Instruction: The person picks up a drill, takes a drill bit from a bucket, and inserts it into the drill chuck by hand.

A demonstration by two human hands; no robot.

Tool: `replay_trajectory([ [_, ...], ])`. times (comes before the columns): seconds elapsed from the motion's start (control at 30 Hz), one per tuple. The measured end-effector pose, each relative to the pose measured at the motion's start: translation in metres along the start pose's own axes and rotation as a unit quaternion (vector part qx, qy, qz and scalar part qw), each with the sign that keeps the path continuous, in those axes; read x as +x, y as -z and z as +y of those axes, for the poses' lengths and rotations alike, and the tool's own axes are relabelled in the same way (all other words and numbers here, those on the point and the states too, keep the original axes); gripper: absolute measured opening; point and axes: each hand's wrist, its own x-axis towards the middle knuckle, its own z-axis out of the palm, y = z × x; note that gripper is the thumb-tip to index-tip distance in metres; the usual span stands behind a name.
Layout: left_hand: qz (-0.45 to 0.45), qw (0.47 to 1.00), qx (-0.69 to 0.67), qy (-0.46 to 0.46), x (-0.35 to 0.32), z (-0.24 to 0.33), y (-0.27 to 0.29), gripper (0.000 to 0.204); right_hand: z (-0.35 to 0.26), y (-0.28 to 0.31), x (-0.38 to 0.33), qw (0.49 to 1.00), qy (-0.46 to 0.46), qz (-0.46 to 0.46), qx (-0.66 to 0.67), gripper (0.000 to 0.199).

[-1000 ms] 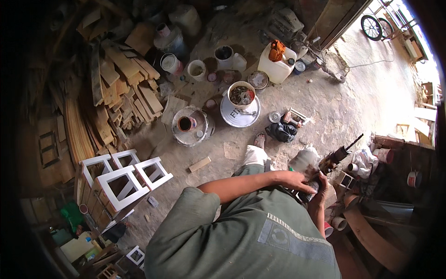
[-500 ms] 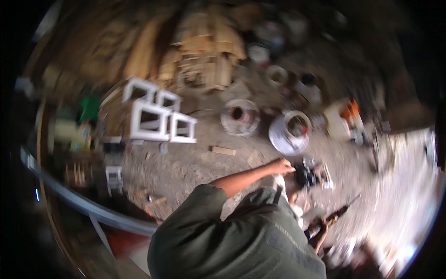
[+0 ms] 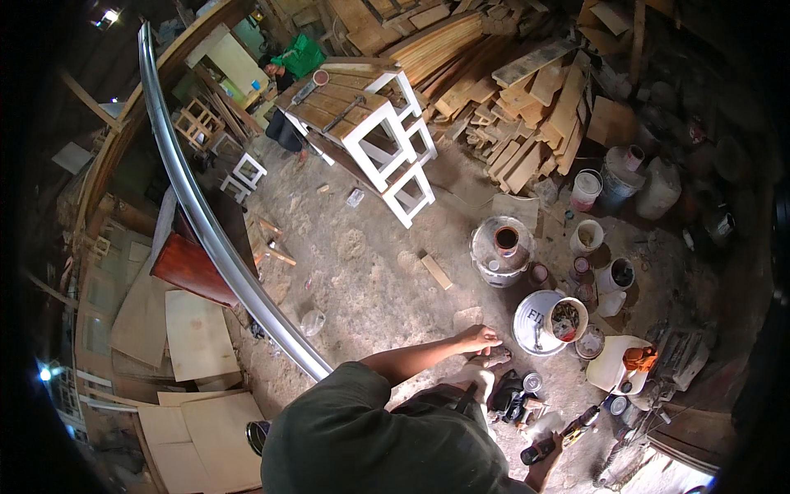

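My left hand [image 3: 478, 338] is stretched out over my knee, its fingers pinched together; whatever they hold is too small to make out. At the lower right, my right hand [image 3: 556, 449] grips a black cordless drill [image 3: 576, 427] with yellow on it, pointing up and to the right. Between the hands, on the floor by my foot, lie a dark bundle [image 3: 512, 397] and a small round can [image 3: 532, 382]. Just ahead of my left hand stands a white bucket [image 3: 566, 319] full of odds and ends, on a large white lid [image 3: 536, 323].
A wooden bench with white legs [image 3: 380, 148] stands ahead, a person [image 3: 285, 115] behind it. Stacked planks [image 3: 527, 107] fill the back. Paint buckets [image 3: 587, 189] and a cut-open jug with an orange cloth [image 3: 613, 362] line the right. A metal rail [image 3: 216, 247] curves along the left.
My view has swung to the right, so the bench and buckets sit differently in the picture, and the blur has mostly cleared. The drill stays in my right hand.
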Motion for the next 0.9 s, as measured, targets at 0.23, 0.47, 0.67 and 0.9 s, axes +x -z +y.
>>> replay_trajectory([
  [0.23,0.05,0.98,0.136,-0.132,0.121,-0.029,-0.051,0.027,0.016,0.002,0.012,0.994,-0.026,0.102,-0.007,0.02],
  [0.47,-0.011,0.975,0.145,-0.169,0.279,0.003,-0.124,0.016,0.031,-0.048,-0.001,0.971,-0.1,0.218,0.018,0.014],
  [0.67,-0.014,0.932,0.22,-0.288,0.341,0.02,-0.131,0.029,0.03,-0.076,-0.003,0.955,-0.116,0.265,0.061,0.011],
  [0.9,-0.14,0.86,0.406,-0.276,0.394,-0.03,-0.17,0.05,0.058,-0.072,-0.008,0.932,-0.161,0.317,0.073,0.011],
])
